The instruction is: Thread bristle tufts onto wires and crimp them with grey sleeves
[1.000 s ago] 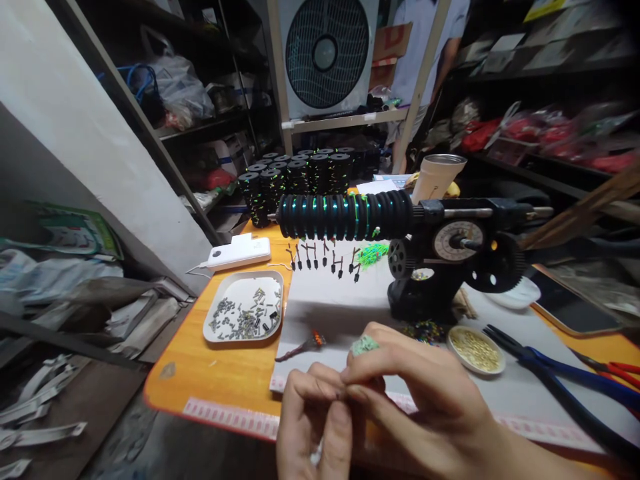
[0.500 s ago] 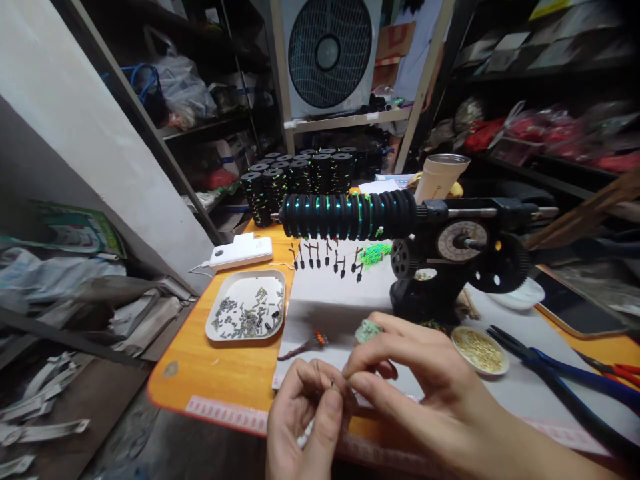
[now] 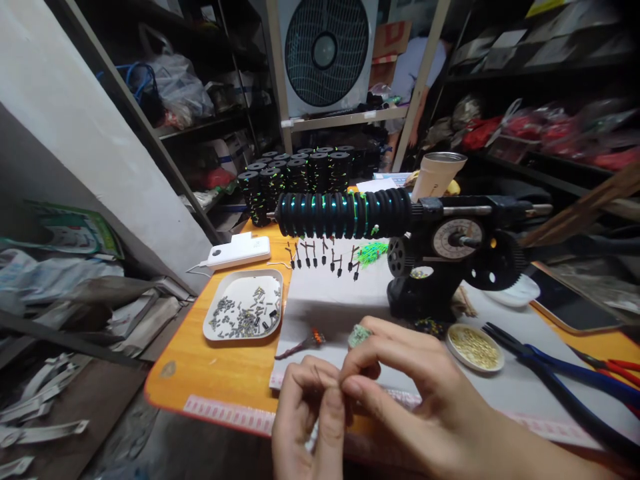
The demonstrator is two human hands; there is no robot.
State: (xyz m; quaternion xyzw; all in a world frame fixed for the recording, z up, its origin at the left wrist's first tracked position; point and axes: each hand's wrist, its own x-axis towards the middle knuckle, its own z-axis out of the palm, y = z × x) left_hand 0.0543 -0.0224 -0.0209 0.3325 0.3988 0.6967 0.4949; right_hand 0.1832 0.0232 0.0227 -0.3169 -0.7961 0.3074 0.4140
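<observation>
Working position of 2 bare hands at a table (image 3: 180, 373), with places given relative to the black machine (image 3: 423, 297). A thin dark strand (image 3: 316, 377) is held in front of the machine, low and to its left. It is seen as a fine, hair-like line rising above the knuckles; its lower part is hidden by the fingers. The strand is gripped by the left hand (image 3: 310, 420), its thumb pressed to the index finger, and a small white object (image 3: 313, 437) is partly covered by the curled fingers. The thumb and index finger of the right hand (image 3: 420, 387) are closed together at the left fingertips; what is pinched between them cannot be told. A pale green, rough-surfaced clump (image 3: 359, 336) is seen at the right index finger; whether it is gripped or attached is unclear.

A dark cord with orange beads (image 3: 303, 345) is laid on the white sheet (image 3: 350, 307), left of and nearer than the machine. Small metallic pieces are contained in a white tray (image 3: 234, 283) farther left. A dish of gold-coloured pieces (image 3: 451, 357) and blue-handled pliers (image 3: 533, 367) are placed to the machine's front right.
</observation>
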